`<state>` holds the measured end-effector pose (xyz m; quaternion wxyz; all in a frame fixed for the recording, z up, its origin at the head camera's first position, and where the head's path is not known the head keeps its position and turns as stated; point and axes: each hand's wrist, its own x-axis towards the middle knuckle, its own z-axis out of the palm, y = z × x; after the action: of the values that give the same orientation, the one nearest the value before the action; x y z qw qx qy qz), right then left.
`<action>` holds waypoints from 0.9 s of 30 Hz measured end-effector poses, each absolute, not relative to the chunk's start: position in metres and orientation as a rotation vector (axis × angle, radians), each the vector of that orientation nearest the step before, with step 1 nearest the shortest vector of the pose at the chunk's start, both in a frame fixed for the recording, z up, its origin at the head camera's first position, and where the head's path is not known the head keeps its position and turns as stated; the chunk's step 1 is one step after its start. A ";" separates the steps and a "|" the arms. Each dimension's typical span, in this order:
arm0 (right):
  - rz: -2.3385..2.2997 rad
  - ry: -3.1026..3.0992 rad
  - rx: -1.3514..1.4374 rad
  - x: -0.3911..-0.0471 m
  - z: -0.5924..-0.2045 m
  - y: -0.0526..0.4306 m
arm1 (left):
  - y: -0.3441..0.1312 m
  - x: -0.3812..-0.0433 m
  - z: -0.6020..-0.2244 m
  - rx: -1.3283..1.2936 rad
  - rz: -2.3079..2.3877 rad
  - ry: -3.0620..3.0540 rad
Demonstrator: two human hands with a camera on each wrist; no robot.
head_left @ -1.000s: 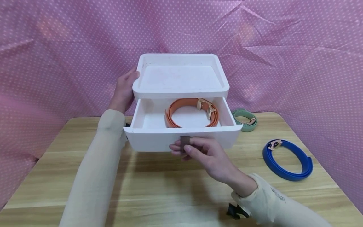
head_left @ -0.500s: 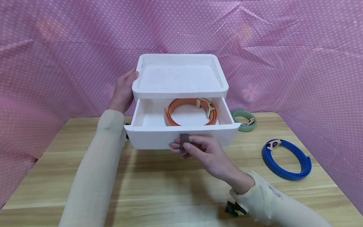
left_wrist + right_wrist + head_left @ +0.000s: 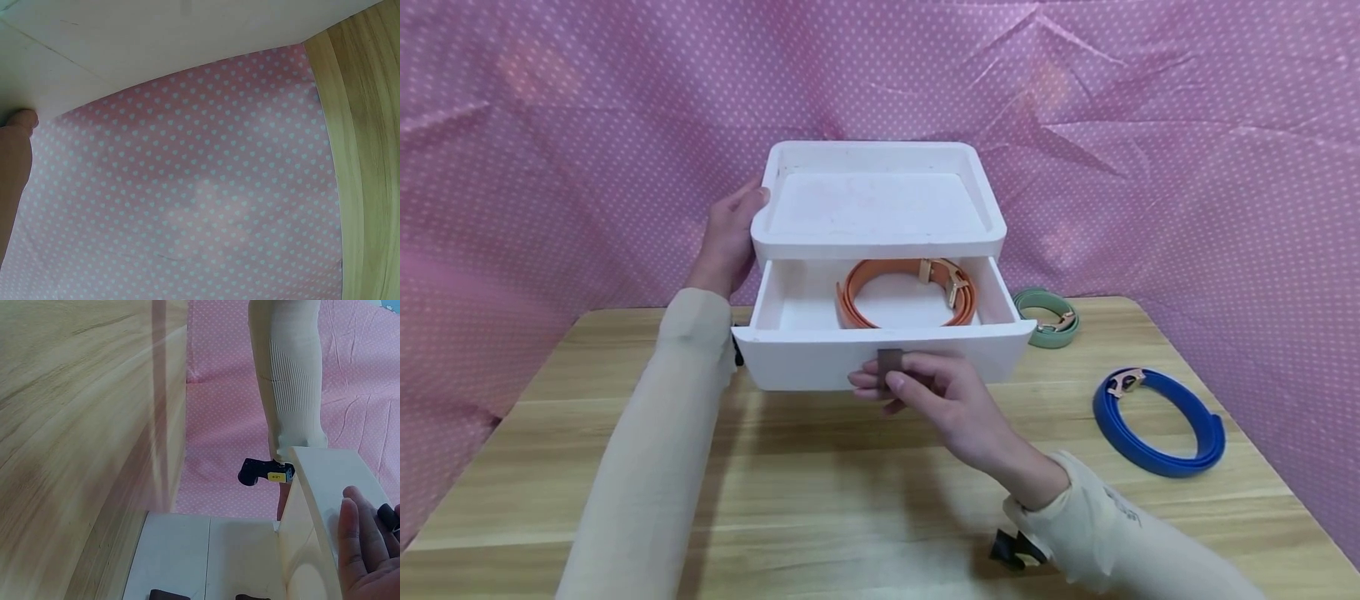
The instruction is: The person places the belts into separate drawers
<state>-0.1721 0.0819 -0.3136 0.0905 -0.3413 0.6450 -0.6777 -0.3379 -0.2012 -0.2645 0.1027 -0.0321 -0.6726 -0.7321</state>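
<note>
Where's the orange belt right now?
In the head view, the orange belt lies coiled in the open white drawer, slightly right of its middle, beyond the right hand.

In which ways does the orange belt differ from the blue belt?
The orange belt lies inside the open drawer; the blue belt lies on the table.
In the head view, the drawer's front hides the near edge of the orange belt, while the blue belt's ring shows whole.
Both are coiled into rings, each with a metallic-looking buckle.
</note>
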 end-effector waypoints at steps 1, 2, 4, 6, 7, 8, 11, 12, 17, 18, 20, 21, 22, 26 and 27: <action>-2.017 1.916 -1.012 -0.172 -0.314 0.082 | -0.202 -0.338 -0.265 -0.090 -2.166 -1.985; -2.018 1.917 -1.010 -0.173 -0.314 0.081 | -0.202 -0.337 -0.264 -0.088 -2.169 -1.984; -2.020 1.919 -1.014 -0.174 -0.314 0.080 | -0.204 -0.337 -0.264 -0.090 -2.165 -1.984; -2.022 1.915 -1.016 -0.175 -0.313 0.078 | -0.205 -0.337 -0.264 -0.092 -2.150 -1.986; -2.023 1.913 -1.016 -0.176 -0.313 0.078 | -0.206 -0.337 -0.263 -0.092 -2.153 -1.981; -2.026 1.912 -1.016 -0.176 -0.312 0.078 | -0.206 -0.337 -0.263 -0.095 -2.158 -1.971; -2.026 1.909 -1.016 -0.177 -0.312 0.077 | -0.206 -0.337 -0.262 -0.091 -2.166 -1.962; -2.026 1.908 -1.016 -0.177 -0.312 0.078 | -0.205 -0.337 -0.262 -0.088 -2.174 -1.959; -2.027 1.917 -1.010 -0.178 -0.313 0.078 | -0.203 -0.336 -0.263 -0.104 -2.185 -1.952; -2.031 1.915 -1.006 -0.179 -0.313 0.079 | -0.202 -0.337 -0.264 -0.107 -2.185 -1.954; -2.034 1.918 -1.002 -0.179 -0.314 0.079 | -0.202 -0.337 -0.264 -0.116 -2.193 -1.949; -2.036 1.916 -1.001 -0.179 -0.314 0.079 | -0.201 -0.337 -0.265 -0.117 -2.199 -1.944; -2.037 1.914 -0.999 -0.179 -0.314 0.079 | -0.201 -0.338 -0.265 -0.118 -2.200 -1.944; -2.039 1.912 -1.002 -0.179 -0.314 0.080 | -0.201 -0.339 -0.266 -0.107 -2.203 -1.943; -2.037 1.912 -1.005 -0.179 -0.313 0.080 | -0.201 -0.339 -0.266 -0.100 -2.207 -1.942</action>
<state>-0.1790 0.0797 -0.3133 0.0861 -0.3373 0.6416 -0.6835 -0.3391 -0.2010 -0.2657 0.0998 -0.0338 -0.6568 -0.7466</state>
